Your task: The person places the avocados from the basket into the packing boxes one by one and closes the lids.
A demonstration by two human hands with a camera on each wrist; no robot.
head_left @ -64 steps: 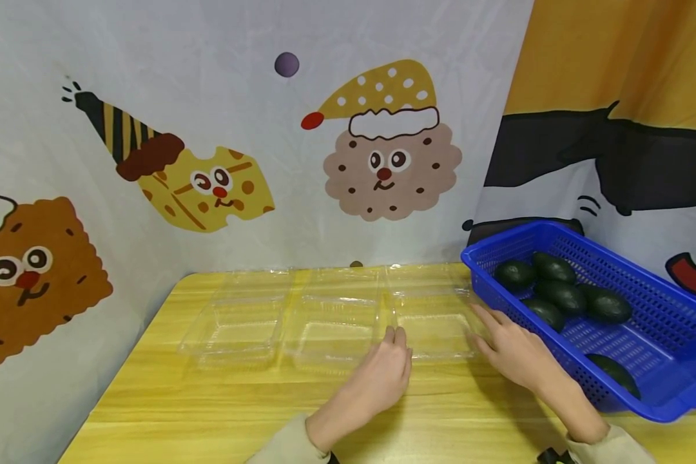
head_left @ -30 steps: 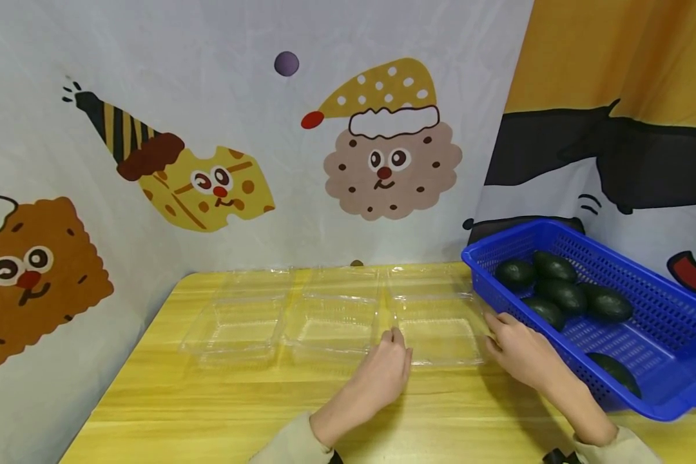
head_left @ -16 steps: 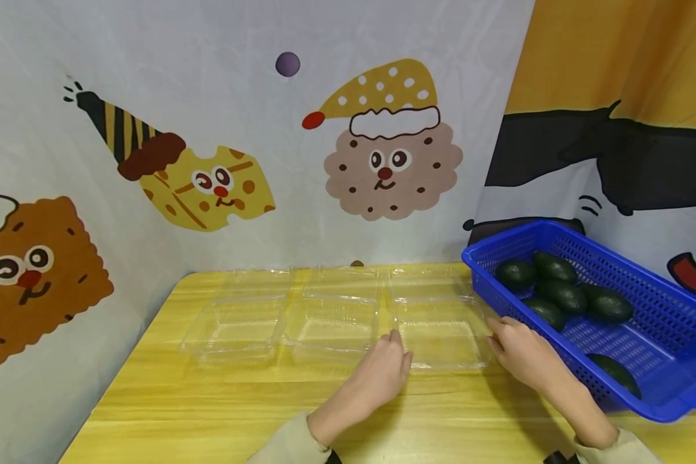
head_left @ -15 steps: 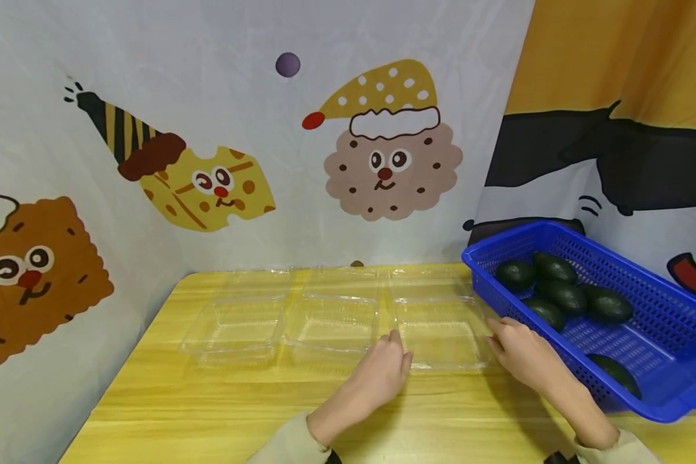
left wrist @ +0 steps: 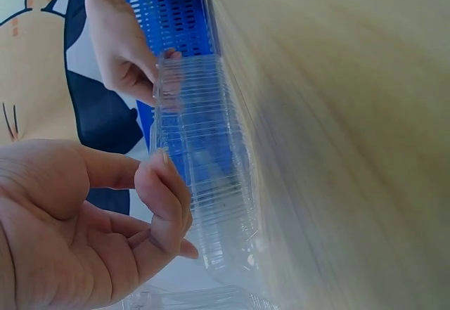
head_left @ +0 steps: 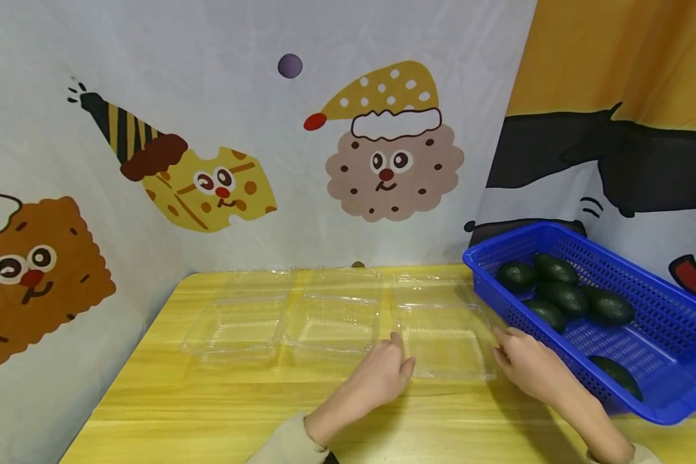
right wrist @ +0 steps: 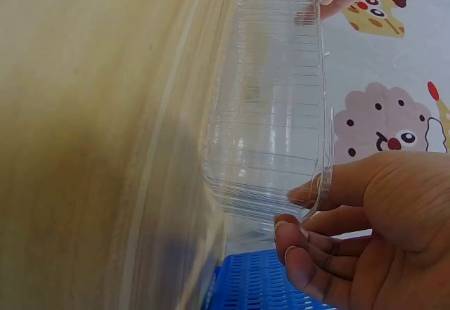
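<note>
A clear plastic clamshell container (head_left: 448,351) stands on the table with its lid folded back toward the wall, rightmost of three. My left hand (head_left: 378,372) pinches its left rim. At the opposite side, my right hand (head_left: 530,362) grips the right rim between thumb and fingers. The right wrist view shows the ribbed wall of this container (right wrist: 274,99) side-on, with the right thumb (right wrist: 344,183) over its edge. In the left wrist view, the left fingertips (left wrist: 163,183) are right at the rim.
Two similar open containers, one in the middle (head_left: 333,334) and one on the left (head_left: 240,332), line up on the wooden table (head_left: 255,412). Right of my right hand is a blue perforated basket (head_left: 655,322) holding several dark green avocados (head_left: 562,299). A printed cloth (head_left: 301,193) hangs behind.
Both hands have drawn the rightmost container toward me and slightly right. It now sits a bit nearer than the other two. The basket and the avocados stay in place.
</note>
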